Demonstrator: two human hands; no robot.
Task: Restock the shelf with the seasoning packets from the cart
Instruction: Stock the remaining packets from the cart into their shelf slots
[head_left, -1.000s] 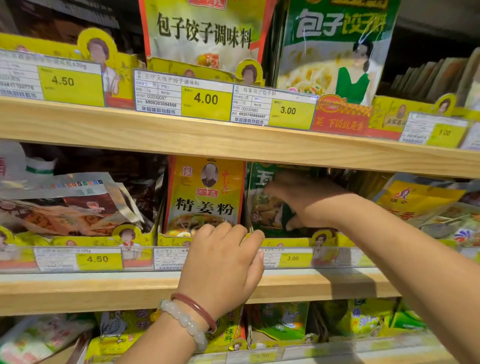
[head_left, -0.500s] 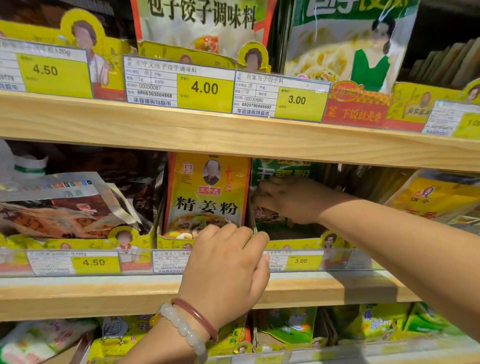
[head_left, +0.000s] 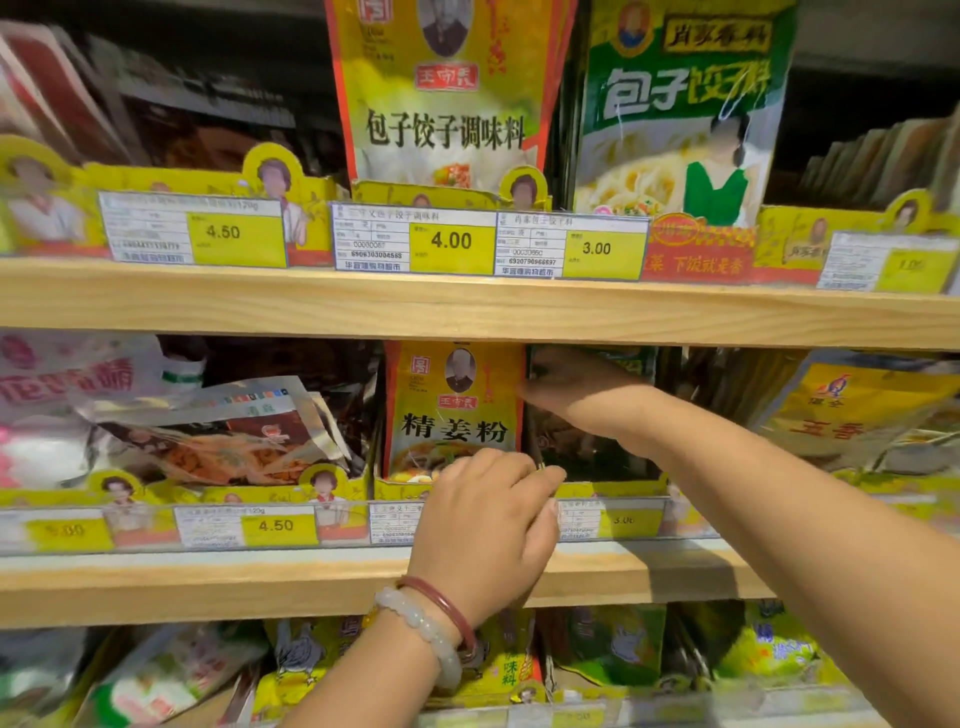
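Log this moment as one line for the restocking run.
stage: restocking middle shelf | right hand: reaching onto dark green packets, grip unclear | left hand: fingers curled at tray front beside yellow ginger-powder packet | cart: not in view

Right hand (head_left: 576, 395): fingertips hidden behind dark green packet (head_left: 597, 441), grip unclear. Left hand (head_left: 488, 525): fingers curled over tray lip, covering one price label (head_left: 397, 522). Far-left label (head_left: 70, 530): blurred, unreadable. Bottom-shelf packets (head_left: 608, 644): cut off by the frame edge, possibly chicken seasoning. Top packets: tops cropped.
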